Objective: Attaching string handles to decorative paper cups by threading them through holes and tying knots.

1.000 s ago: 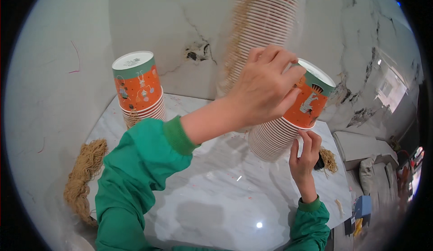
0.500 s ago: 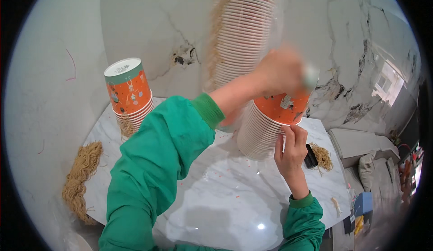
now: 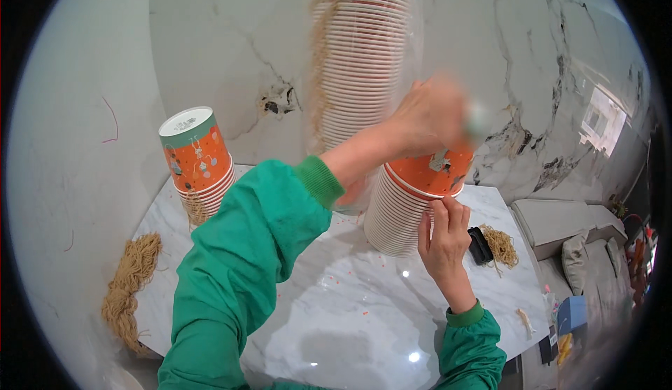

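Observation:
A tall upside-down stack of paper cups (image 3: 393, 225) stands on the marble table, the top cup (image 3: 427, 174) orange with a white rim. Over that cup's upper end my left hand (image 3: 428, 113) is closed around it; its fingertips are blurred, and the hand hides most of the cup's base. My right hand (image 3: 446, 232) rests against the stack's right side, its bent fingers gripping at the rims just below the top cup. A thin strip of orange shows between the top cup's rim and the rims beneath.
Behind stands a tall plastic-wrapped column of cups (image 3: 367, 61). A shorter upside-down cup stack (image 3: 199, 155) is at the left, near a tan yarn bundle (image 3: 131, 285). Right of my right hand lie a black case (image 3: 480, 245) and a small yarn heap (image 3: 500, 245). A sofa (image 3: 560, 225) is beyond.
The top cup's rim now sits slightly apart from the rims below, showing orange between. My right hand has shifted slightly left and down in the picture; the whole view has tilted a little.

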`<state>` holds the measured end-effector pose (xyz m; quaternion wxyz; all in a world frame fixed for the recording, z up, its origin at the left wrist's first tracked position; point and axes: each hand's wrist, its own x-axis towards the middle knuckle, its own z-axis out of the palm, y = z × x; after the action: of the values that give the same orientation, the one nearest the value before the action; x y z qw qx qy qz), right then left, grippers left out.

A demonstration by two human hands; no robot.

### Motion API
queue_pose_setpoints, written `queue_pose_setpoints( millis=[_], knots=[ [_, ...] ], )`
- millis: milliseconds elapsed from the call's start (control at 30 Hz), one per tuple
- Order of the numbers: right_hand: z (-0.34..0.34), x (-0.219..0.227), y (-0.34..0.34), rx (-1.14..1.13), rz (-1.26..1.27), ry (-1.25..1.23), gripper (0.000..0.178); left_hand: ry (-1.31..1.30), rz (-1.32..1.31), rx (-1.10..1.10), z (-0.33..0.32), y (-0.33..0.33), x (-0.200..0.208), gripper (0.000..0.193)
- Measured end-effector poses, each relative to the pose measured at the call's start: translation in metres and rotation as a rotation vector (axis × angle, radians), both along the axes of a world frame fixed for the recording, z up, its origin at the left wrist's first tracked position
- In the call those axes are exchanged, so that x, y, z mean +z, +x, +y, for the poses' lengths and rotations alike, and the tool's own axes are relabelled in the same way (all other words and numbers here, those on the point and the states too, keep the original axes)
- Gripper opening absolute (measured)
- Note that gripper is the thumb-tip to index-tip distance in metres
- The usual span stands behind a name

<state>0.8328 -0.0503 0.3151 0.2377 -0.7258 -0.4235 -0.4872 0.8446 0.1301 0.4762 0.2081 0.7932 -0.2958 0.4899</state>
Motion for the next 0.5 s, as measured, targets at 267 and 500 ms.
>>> queue_pose_setpoints(
  millis=[267,500],
  knots=[
    [0.000,-0.001,0.002,-0.029,-0.003,-0.018,0.040,-0.232,-0.119,-0.038,0.006,0.002,0.057,0.017],
    [-0.003,-0.005,0.003,-0.012,0.000,-0.021,0.045,-0.549,-0.100,-0.199,0.027,-0.068,0.078,0.016]
  ],
)
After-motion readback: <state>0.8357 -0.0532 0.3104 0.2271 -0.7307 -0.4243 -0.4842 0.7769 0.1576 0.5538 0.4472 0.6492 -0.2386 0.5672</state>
